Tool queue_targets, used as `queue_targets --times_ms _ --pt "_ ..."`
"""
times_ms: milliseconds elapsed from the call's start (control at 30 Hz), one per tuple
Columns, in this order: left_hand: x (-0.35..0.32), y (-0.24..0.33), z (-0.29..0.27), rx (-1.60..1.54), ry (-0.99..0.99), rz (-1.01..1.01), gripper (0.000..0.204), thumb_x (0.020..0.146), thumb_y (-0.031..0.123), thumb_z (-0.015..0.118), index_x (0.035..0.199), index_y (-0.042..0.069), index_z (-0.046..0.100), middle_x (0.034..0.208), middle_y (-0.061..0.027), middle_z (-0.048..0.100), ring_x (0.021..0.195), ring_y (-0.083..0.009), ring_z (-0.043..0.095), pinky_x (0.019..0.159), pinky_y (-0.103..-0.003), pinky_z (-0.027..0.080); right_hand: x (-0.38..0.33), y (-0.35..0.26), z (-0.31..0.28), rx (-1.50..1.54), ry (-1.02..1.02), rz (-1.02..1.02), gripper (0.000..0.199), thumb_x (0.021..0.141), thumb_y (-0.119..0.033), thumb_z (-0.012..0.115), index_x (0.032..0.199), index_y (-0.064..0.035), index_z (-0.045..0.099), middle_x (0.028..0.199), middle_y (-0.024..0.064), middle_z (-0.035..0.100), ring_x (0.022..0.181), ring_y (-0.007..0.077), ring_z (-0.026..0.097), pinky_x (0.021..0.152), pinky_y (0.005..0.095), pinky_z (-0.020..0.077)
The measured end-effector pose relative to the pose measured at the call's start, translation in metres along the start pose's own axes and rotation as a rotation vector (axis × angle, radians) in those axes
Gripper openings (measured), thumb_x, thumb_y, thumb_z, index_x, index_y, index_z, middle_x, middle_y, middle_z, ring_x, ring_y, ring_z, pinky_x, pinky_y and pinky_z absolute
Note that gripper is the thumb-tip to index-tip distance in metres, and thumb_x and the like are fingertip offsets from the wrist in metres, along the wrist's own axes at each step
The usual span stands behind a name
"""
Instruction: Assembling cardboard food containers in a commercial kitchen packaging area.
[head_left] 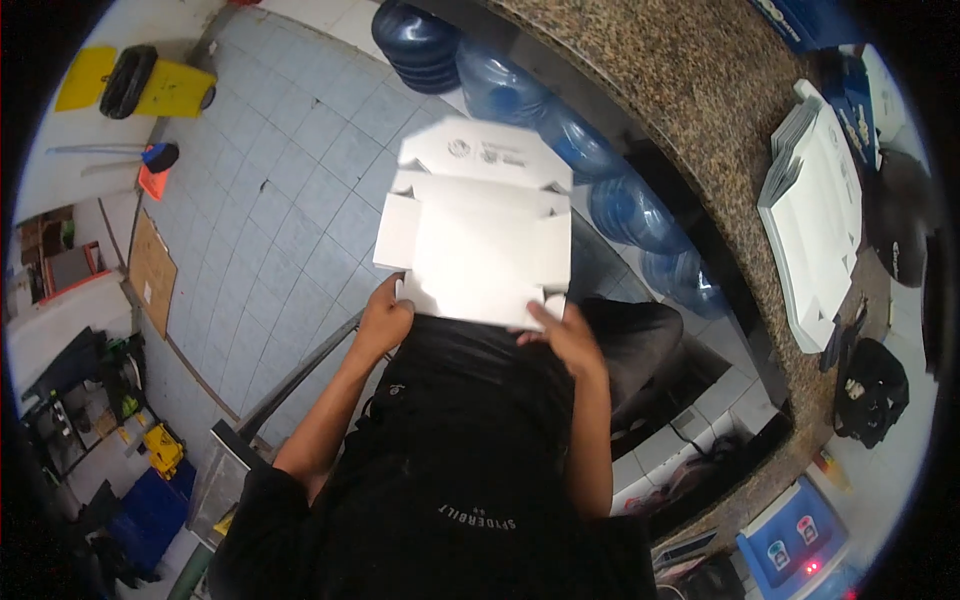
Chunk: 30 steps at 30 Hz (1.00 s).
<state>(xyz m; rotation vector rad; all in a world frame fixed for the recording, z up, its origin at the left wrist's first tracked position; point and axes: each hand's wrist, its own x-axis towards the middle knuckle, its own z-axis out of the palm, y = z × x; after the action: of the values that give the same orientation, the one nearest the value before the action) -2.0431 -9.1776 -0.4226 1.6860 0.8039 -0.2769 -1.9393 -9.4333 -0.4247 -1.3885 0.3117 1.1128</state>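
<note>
A flat white cardboard box blank (475, 240) with folded side flaps lies spread above my lap, dark print on its far flap. At its near left corner my left hand (388, 315) grips the edge, the fingers hidden under the card. My right hand (565, 338) pinches the near right corner, thumb on top of a small flap. To the right, a stack of similar white box blanks (815, 215) rests on the granite counter.
The speckled granite counter (660, 85) curves along my right side. Beneath it stand several blue water jugs (635, 212). A yellow bin (175, 88), a broom (160, 156) and a flat piece of cardboard (152, 275) are at the left on the tiled floor. A black bag (872, 392) lies on the counter.
</note>
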Motion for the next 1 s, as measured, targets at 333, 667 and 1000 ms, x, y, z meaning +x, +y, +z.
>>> queue_targets --times_ms 333,667,1000 --pt "0.062 0.035 -0.129 -0.041 -0.499 -0.399 0.102 0.076 0.085 0.029 0.107 -0.006 0.061 0.096 -0.0213 0.064 0.102 -0.0340 0.057 0.091 -0.046 0.044 -0.035 0.033 0.025 0.084 -0.069 -0.072 0.036 0.096 -0.012 0.048 0.124 0.0097 0.042 0.108 0.0207 0.059 0.087 0.0263 0.065 0.069 0.0328 0.0572" --pt "0.170 0.020 -0.033 -0.397 -0.493 -0.260 0.067 0.079 0.041 0.068 0.119 -0.011 0.051 0.106 -0.0197 0.063 0.095 -0.0236 0.064 0.079 -0.033 0.054 -0.034 0.043 0.045 -0.261 0.077 -0.072 0.036 0.097 -0.024 0.047 0.114 0.0068 0.053 0.100 0.0190 0.064 0.085 0.0249 0.067 0.072 0.0368 0.0538" --pt "0.163 0.041 -0.045 -0.295 -0.435 -0.200 0.051 0.078 0.018 0.071 0.116 -0.011 0.052 0.102 -0.0197 0.064 0.083 -0.0204 0.068 0.071 -0.029 0.058 0.059 -0.026 -0.097 0.037 -0.183 0.044 0.106 0.078 -0.084 0.010 0.116 0.0040 0.055 0.103 0.0142 0.064 0.088 0.0237 0.064 0.081 0.0358 0.0513"
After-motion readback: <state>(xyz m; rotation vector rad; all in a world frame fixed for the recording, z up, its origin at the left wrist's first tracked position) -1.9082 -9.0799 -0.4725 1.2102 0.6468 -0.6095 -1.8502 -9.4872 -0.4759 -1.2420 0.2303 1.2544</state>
